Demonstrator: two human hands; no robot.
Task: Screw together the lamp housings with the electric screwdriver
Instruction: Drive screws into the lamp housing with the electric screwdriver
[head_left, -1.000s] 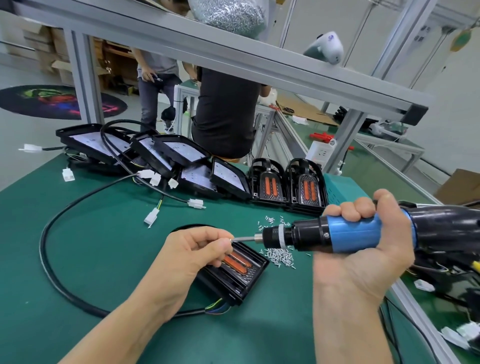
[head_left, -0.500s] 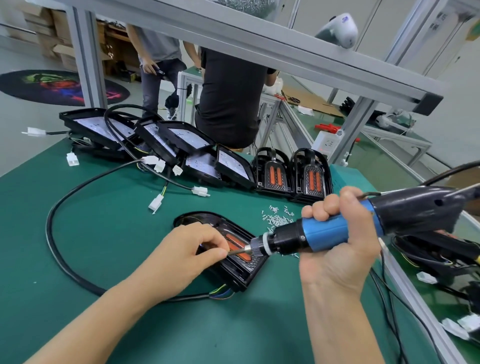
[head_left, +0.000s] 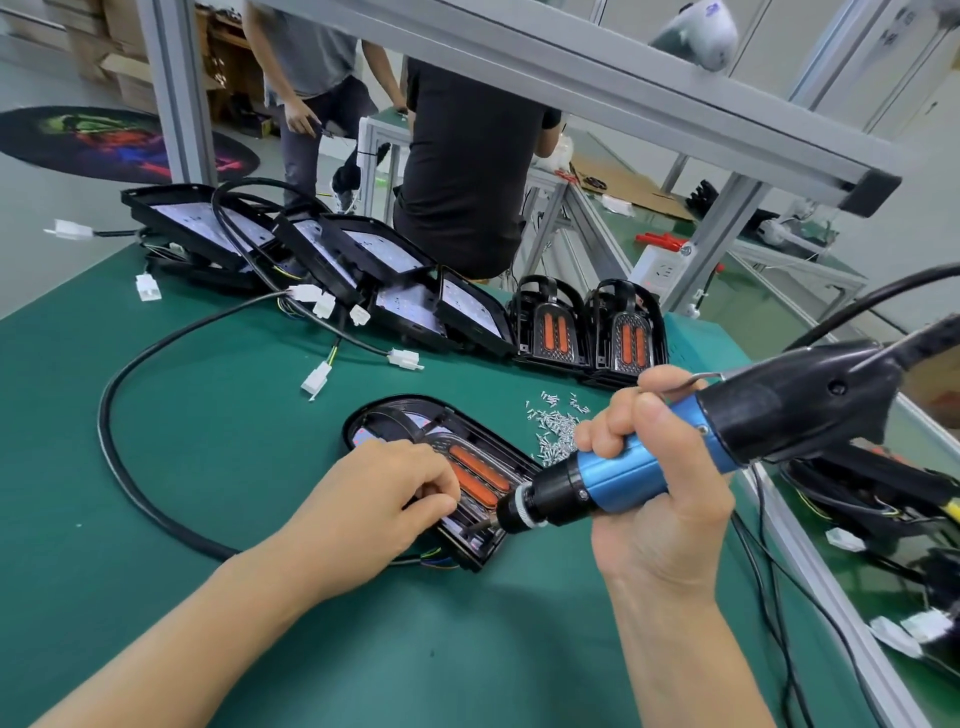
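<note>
Steadying the lamp housing (head_left: 441, 467) near the bench's (head_left: 208, 415) middle: left hand (head_left: 379, 504), fingers curled and pinching at the bit tip, apparently guiding a screw too small to confirm. Right hand (head_left: 660, 483) wrapped round the electric screwdriver (head_left: 649, 462), angled down into the housing's near corner. Loose screws (head_left: 556, 421) just beyond, within reach.

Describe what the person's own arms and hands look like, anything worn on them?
Both forearms are bare right to the bottom edge of the picture, with no sleeves in view. The left hand and the right hand wear no gloves, and no rings, watch or wristband show on either. Fingernails are short and unpainted.
</note>
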